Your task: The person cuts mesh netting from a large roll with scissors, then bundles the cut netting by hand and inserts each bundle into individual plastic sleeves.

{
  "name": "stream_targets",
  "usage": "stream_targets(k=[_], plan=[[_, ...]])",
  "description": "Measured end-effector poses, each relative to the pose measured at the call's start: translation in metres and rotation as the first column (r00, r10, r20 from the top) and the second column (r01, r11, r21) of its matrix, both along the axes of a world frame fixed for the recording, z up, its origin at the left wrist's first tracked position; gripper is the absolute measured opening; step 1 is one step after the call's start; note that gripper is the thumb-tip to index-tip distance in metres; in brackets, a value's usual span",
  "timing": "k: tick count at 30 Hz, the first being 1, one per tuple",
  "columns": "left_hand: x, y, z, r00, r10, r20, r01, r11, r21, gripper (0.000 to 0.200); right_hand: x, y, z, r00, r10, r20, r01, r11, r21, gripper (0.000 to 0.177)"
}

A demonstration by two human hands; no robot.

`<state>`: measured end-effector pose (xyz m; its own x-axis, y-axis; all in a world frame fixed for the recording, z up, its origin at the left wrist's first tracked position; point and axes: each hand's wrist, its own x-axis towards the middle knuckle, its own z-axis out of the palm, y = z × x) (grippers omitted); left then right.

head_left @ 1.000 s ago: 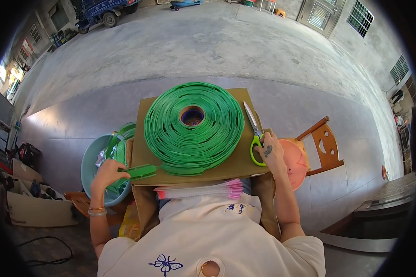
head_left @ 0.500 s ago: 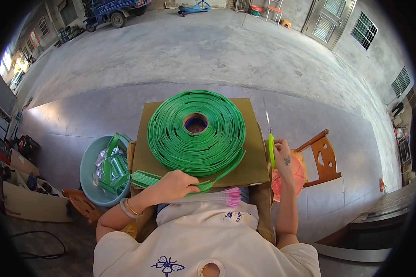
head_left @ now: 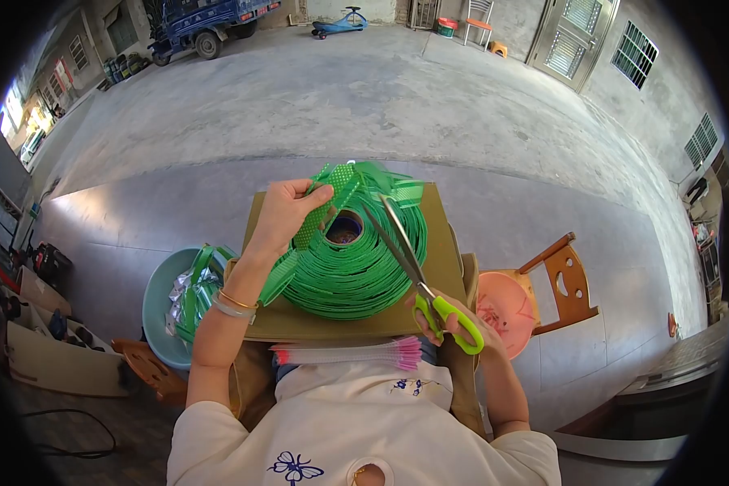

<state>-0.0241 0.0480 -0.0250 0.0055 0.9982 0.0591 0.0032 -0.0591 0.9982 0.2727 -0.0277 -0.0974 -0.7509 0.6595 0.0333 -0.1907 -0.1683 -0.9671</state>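
Note:
My left hand [head_left: 292, 211] is closed on a green dotted plastic strip [head_left: 332, 194], lifted above the left far part of a large roll of green strip [head_left: 352, 279]. More of the strip loops over the roll's far edge and hangs down at the left. My right hand [head_left: 454, 324] grips scissors with lime-green handles [head_left: 405, 247]. Their blades are apart and point up and left over the roll, close to the strip. Beneath the roll is a brown cardboard box [head_left: 449, 279]. A bundle of thin clear pieces with pink ends [head_left: 348, 354] lies on my lap.
At the left stands a blue basin [head_left: 162, 316] holding green strip and silvery packets. A pink basin [head_left: 506, 304] rests on a wooden chair [head_left: 571, 279] at the right. Farther off are a blue three-wheeled truck [head_left: 211, 20] and a ride-on toy [head_left: 340, 24].
My left hand has risen from the box's near edge to above the roll, lifting the strip. My right hand has brought the scissors left over the roll, and their blades have opened.

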Motion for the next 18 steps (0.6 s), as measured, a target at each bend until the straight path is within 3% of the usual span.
stream_targets(k=[5,18], plan=[[0.003,-0.018,-0.007,0.993,-0.053,-0.109,0.053,0.999,-0.003,0.016,-0.010,-0.001,-0.010,0.996,0.011,0.086,-0.005,0.997,-0.075,0.075],[0.017,-0.043,-0.008,0.978,-0.107,-0.179,0.101,0.994,-0.041,0.014,-0.032,0.004,0.006,0.994,-0.005,0.110,0.012,0.998,-0.058,0.070]])
